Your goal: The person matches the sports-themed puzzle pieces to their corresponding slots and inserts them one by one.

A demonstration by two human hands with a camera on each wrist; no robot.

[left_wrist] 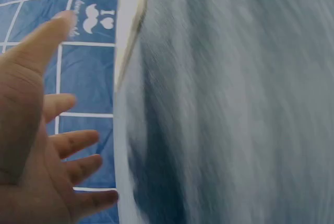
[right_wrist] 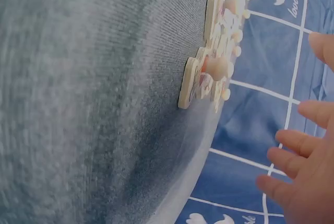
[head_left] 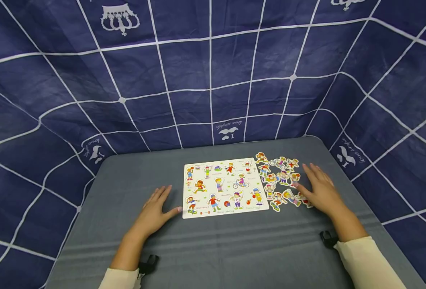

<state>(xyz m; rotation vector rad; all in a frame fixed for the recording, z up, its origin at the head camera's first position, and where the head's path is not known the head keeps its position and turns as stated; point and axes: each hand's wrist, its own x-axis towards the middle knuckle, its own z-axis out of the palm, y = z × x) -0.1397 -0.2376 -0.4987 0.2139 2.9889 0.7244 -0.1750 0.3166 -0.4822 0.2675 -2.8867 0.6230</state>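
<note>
A cream puzzle board printed with sports figures lies flat in the middle of the grey table. Just right of it, several loose wooden puzzle pieces shaped like little sporting figures lie in a cluster. My left hand is spread beside the board's left edge, thumb close to the lower left corner and holding nothing. On the other side my right hand is at the right of the pieces, fingers extended and nothing held. In the right wrist view, the pieces show small knobs on top.
A grey cloth covers the table, slightly wrinkled towards the front. Dark blue fabric with white grid lines hangs behind and along both sides. Black straps with mounts sit on both wrists below cream sleeves.
</note>
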